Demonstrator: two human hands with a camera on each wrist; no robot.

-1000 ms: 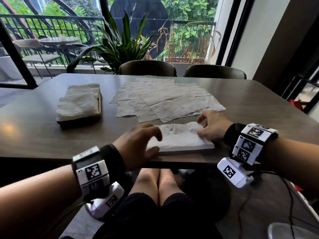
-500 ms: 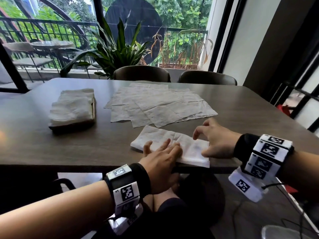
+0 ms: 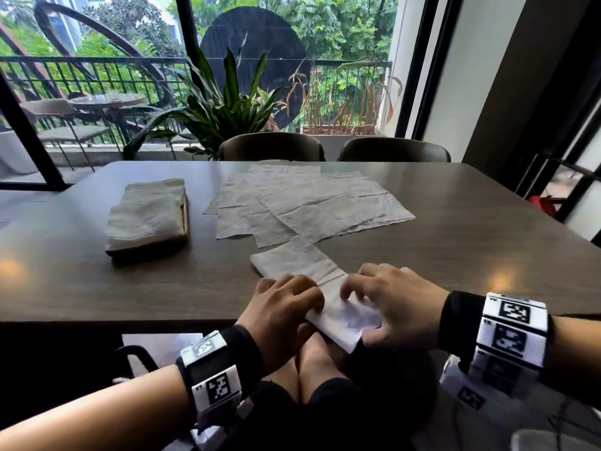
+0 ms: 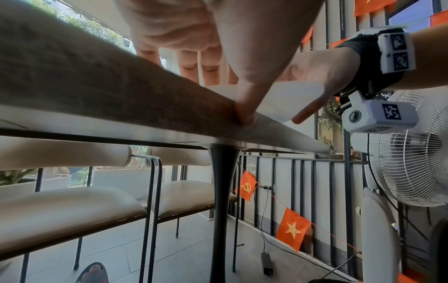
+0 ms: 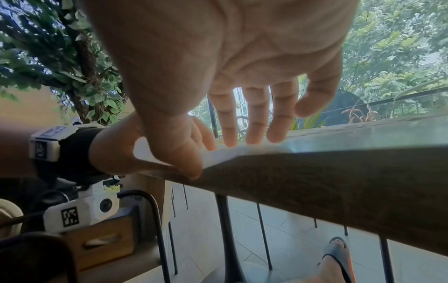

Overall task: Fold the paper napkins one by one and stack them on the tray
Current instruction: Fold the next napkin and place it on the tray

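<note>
A white napkin point(image 3: 292, 262), folded into a long strip, lies slanted on the dark table point(image 3: 97, 288), its near end hanging over the front edge. My left hand point(image 3: 312, 307) has fingers on top of that end's left side, and its thumb point(image 4: 242, 114) sits at the table's edge. My right hand point(image 3: 357, 310) pinches the overhanging corner, fingers above and thumb point(image 5: 191, 166) beneath. At the left stands the tray point(image 3: 186, 216), which carries a stack of folded napkins point(image 3: 146, 216). Several unfolded napkins point(image 3: 309, 203) lie spread at mid-table.
Two dark chairs point(image 3: 271, 146) point(image 3: 393, 149) stand at the far side, a potted plant point(image 3: 227, 109) behind them. A white floor fan point(image 4: 412, 162) is to my right. My knees point(image 3: 312, 362) are under the front edge.
The napkin strip has turned from lying along the front edge to slanting, with its near end drawn over the edge. Both hands have come together on that end.
</note>
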